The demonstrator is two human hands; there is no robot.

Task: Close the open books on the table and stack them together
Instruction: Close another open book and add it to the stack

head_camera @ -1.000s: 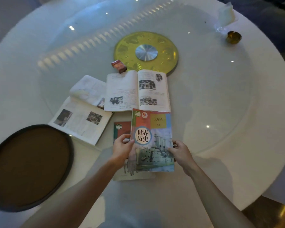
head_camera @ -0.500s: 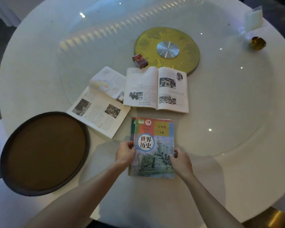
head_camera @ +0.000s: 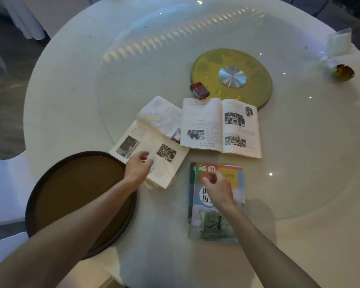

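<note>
Two closed books (head_camera: 216, 221) are lying stacked at lower centre of the tabletop (head_camera: 299, 183).
Two open books (head_camera: 220, 126) are showing photo pages above; left hand (head_camera: 138, 167) and right hand (head_camera: 218, 189) are hovering, fingers loosely curled, empty.

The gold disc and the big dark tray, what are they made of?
Gold disc: looks like brassy metal or coated plate under glass, with a brushed silver hub. Tray: dark rim, matte brown inside, maybe wood or plastic; can't tell for sure.
</note>
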